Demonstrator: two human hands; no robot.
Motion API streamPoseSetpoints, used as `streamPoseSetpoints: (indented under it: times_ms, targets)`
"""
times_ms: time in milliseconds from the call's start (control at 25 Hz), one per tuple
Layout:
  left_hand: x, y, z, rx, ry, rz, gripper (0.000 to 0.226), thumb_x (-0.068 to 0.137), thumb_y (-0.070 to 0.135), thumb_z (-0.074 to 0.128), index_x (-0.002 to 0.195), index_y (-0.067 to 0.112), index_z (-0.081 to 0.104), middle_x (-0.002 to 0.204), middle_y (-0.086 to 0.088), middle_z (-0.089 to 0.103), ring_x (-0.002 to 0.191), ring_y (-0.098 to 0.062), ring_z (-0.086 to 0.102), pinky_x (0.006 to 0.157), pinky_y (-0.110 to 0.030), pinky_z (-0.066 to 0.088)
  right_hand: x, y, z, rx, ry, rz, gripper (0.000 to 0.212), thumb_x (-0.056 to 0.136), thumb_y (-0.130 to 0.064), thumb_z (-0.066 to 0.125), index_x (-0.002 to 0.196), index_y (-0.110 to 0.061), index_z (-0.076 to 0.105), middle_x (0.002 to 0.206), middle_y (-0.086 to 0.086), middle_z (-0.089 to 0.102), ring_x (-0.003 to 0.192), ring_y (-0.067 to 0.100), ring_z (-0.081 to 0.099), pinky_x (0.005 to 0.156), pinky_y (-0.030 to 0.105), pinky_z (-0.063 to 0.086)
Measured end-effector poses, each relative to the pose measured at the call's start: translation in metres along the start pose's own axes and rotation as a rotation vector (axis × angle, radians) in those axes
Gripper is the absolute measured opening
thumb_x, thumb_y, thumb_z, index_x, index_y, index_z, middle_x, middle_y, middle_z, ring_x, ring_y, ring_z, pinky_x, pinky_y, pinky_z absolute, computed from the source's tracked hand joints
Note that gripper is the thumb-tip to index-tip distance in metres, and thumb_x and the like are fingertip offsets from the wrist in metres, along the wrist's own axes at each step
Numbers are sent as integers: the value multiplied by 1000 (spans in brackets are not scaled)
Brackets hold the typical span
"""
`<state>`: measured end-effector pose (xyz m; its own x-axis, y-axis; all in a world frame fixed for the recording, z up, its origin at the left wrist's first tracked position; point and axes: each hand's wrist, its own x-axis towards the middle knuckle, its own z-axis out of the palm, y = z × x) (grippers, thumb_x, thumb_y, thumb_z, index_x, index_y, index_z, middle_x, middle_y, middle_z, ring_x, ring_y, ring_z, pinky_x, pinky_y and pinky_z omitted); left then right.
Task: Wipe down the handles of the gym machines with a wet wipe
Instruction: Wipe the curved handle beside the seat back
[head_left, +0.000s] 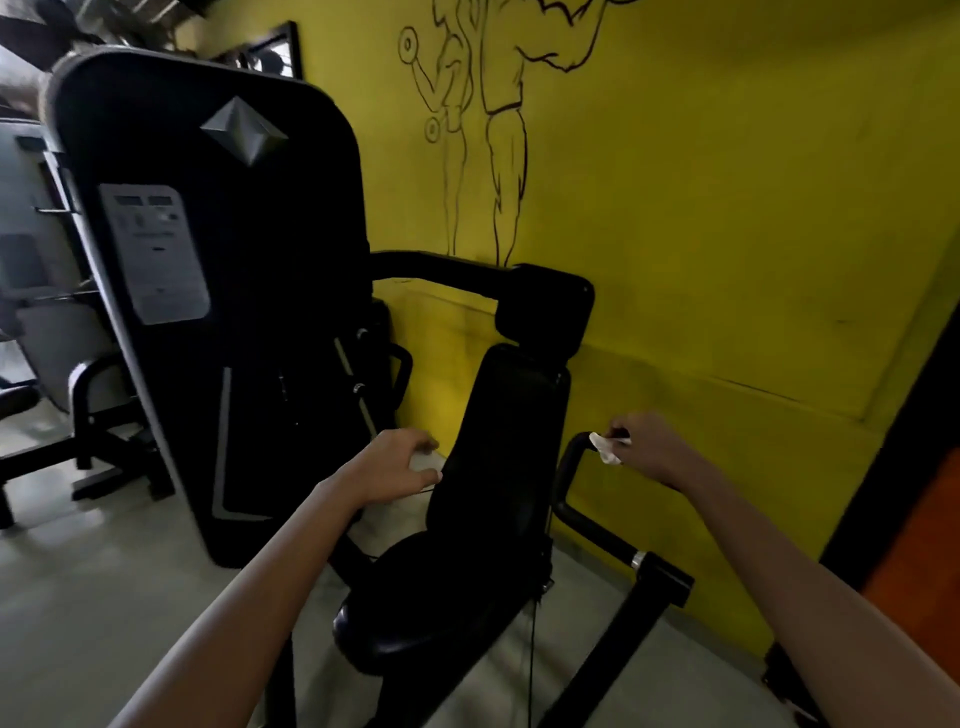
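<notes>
1. The right hand (652, 452) is stretched forward at the top end of the black machine handle (571, 467), fingers curled and pinching a white wet wipe (605, 448) against the handle tip
2. The left hand (397, 465) reaches out beside the left edge of the backrest (498, 447), fingers loosely bent and parted; whether they grip anything is unclear
3. The seat (415, 597) and the frame below it are very dark, with little detail showing
4. The fingertips of the right hand are hidden behind the wipe; the yellow wall (727, 208) stands behind
</notes>
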<state>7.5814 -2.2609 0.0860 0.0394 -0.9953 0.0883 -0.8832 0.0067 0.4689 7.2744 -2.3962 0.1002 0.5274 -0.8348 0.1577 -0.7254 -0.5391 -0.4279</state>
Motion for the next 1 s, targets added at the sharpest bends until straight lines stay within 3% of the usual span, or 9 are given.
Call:
streamPoseSetpoints:
  times_ms: [120, 280, 400, 520, 680, 920, 1000]
  targets:
    - [31, 11, 20, -36, -14, 23, 50, 88, 25, 64, 133, 7, 50, 134, -7, 54, 127, -18, 48, 106, -29, 37, 2, 30, -4, -52, -5, 37, 29, 95, -27, 54, 74, -8, 63, 66, 3, 57, 55, 14, 47, 51, 26, 32]
    - [64, 21, 50, -44, -63, 59, 51, 87, 28, 65, 133, 9, 51, 134, -6, 54, 124, -17, 50, 103, -27, 38, 3, 70, -3, -82, -24, 109, 29, 94, -29, 54, 78, -9, 68, 79, 10, 67, 66, 24, 59, 57, 33, 42]
    - [87, 25, 70, -18, -76, 122, 51, 87, 28, 66, 132, 8, 51, 132, -6, 55, 123, -17, 51, 100, -26, 38, -2, 88, -1, -104, -18, 153, 28, 94, -23, 54, 79, -6, 69, 70, 5, 61, 53, 13, 48, 48, 25, 32]
    - [113, 27, 85, -29, -94, 172, 53, 87, 29, 66, 133, 8, 50, 132, -7, 55, 122, -18, 51, 100, -26, 38, -5, 101, 5, -175, -21, 233, 19, 92, -12, 52, 90, -2, 68, 83, 13, 64, 61, 17, 48, 51, 27, 30]
    - [147, 28, 103, -36, -123, 272, 54, 86, 31, 66, 134, 10, 49, 132, -5, 54, 123, -17, 50, 99, -22, 36, -11, 110, 9, -184, -7, 336, 19, 93, -12, 52, 96, -3, 68, 90, 14, 67, 67, 21, 50, 48, 21, 31]
    - [189, 3, 115, -59, -231, 402, 59, 86, 34, 65, 136, 8, 47, 135, -7, 52, 126, -19, 48, 106, -35, 40, -14, 97, 29, -189, 80, 493, 17, 90, -10, 53, 97, -6, 68, 89, 13, 68, 72, 25, 61, 59, 31, 46]
    - [196, -7, 121, -63, -256, 420, 60, 86, 34, 65, 136, 8, 47, 136, -7, 51, 126, -19, 47, 106, -37, 40, -15, 90, 40, -203, 108, 526, 18, 88, -7, 54, 98, -7, 68, 89, 13, 68, 69, 22, 60, 56, 28, 44]
